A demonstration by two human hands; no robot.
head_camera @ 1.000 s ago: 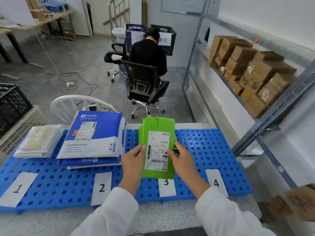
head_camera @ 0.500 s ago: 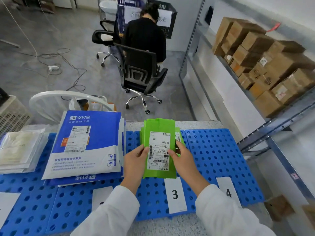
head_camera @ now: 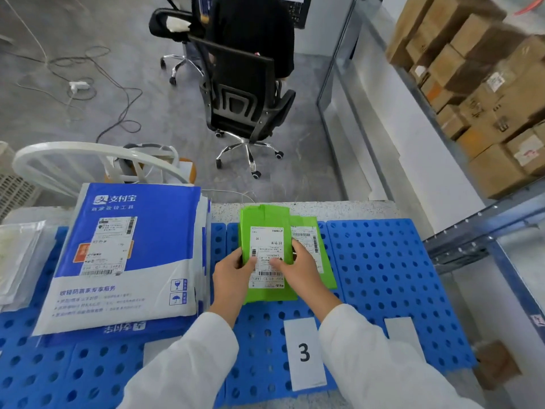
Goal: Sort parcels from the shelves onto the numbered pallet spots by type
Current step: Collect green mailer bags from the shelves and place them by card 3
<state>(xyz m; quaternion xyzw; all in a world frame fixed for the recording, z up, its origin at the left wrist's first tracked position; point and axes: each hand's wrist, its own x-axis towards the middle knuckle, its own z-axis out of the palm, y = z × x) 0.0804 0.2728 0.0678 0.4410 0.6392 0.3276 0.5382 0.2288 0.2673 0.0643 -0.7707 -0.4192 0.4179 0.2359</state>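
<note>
A green parcel (head_camera: pixel 265 219) with a white shipping label lies on top of another green parcel (head_camera: pixel 320 240) on the blue perforated pallet (head_camera: pixel 380 261), above the white card marked 3 (head_camera: pixel 303 352). My left hand (head_camera: pixel 233 276) grips its left edge with the thumb on the label. My right hand (head_camera: pixel 298 267) presses on its right side, thumb on the label too. A stack of blue-and-white mailers (head_camera: pixel 129 249) fills the spot to the left. Clear-wrapped flat parcels (head_camera: pixel 14 255) lie at the far left.
Brown cardboard boxes (head_camera: pixel 486 93) fill a metal shelf (head_camera: pixel 483 228) on the right. Beyond the pallet a person sits in a black office chair (head_camera: pixel 244 107). A white plastic chair back (head_camera: pixel 88 157) stands behind the mailers. Cables lie on the grey floor.
The green parcel has come down onto the green one beneath it at spot 3. Both hands stayed on it, and my view tilted downward and closer.
</note>
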